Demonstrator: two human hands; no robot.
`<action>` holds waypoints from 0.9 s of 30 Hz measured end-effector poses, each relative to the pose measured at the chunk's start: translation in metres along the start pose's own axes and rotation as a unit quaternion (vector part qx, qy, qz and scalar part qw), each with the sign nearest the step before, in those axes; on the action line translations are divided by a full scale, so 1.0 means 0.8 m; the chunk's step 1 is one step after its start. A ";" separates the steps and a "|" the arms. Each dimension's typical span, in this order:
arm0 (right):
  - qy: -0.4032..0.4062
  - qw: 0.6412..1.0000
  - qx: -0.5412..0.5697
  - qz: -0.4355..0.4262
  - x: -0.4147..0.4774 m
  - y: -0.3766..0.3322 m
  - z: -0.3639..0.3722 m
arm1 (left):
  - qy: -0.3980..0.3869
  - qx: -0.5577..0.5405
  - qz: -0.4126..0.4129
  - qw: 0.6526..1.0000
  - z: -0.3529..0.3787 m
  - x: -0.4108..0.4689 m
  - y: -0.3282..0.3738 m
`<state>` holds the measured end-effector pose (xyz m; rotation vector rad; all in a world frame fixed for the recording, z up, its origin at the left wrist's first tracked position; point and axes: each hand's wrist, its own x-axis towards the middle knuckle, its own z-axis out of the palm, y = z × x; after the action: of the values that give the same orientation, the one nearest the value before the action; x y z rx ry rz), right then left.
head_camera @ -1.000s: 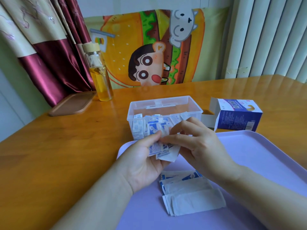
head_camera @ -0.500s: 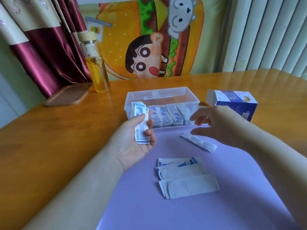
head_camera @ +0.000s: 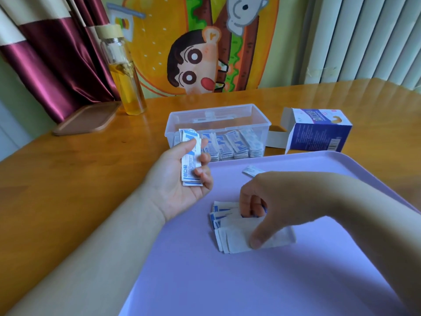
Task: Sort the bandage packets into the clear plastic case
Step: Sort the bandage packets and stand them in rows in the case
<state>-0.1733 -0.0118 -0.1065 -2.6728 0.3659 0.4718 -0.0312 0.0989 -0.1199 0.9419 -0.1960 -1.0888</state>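
The clear plastic case (head_camera: 218, 115) stands open on the wooden table, with rows of white and blue bandage packets upright inside. My left hand (head_camera: 180, 179) is palm up just in front of the case and grips a small stack of bandage packets (head_camera: 190, 160) between thumb and fingers. A fanned pile of packets (head_camera: 230, 233) lies on the lilac tray (head_camera: 227, 281). My right hand (head_camera: 273, 201) reaches down over that pile, fingers curled on its far edge and thumb on its near edge. One single packet (head_camera: 251, 171) lies on the tray behind my right hand.
An opened blue and white bandage box (head_camera: 319, 133) lies on its side right of the case. A glass bottle (head_camera: 124, 71) with yellow liquid and a brown wooden lid (head_camera: 87, 118) sit at the back left by the curtain.
My right hand let a single packet fall on the tray, then dropped onto the fanned pile. My left hand kept its stack and shifted left, in front of the case.
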 end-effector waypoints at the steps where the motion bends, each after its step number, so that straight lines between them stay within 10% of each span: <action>1: -0.001 1.000 -0.009 0.001 -0.001 -0.002 0.000 | 0.001 0.003 -0.002 1.000 -0.001 0.001 0.000; 7: 0.041 0.997 0.036 -0.056 -0.010 0.001 -0.011 | -0.013 0.028 -0.023 0.999 -0.003 0.001 0.001; 10: 0.271 0.941 0.169 -0.110 -0.004 0.010 -0.022 | -0.029 0.075 -0.054 0.995 -0.004 -0.002 0.001; 13: 0.471 0.861 0.055 -0.184 0.012 0.012 -0.016 | -0.064 0.137 -0.114 0.982 0.000 -0.011 -0.003; 22: 0.470 0.854 -0.006 -0.226 0.031 0.018 0.000 | -0.053 0.159 -0.081 0.983 0.007 -0.011 -0.018; 27: 0.426 0.858 0.273 -0.089 0.034 0.019 -0.001 | 0.034 0.172 0.022 0.984 0.002 -0.003 -0.015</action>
<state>-0.1529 -0.0305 -0.1207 -2.1558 0.4029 -0.8034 -0.0413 0.0980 -0.1268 1.2761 -0.3546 -0.9972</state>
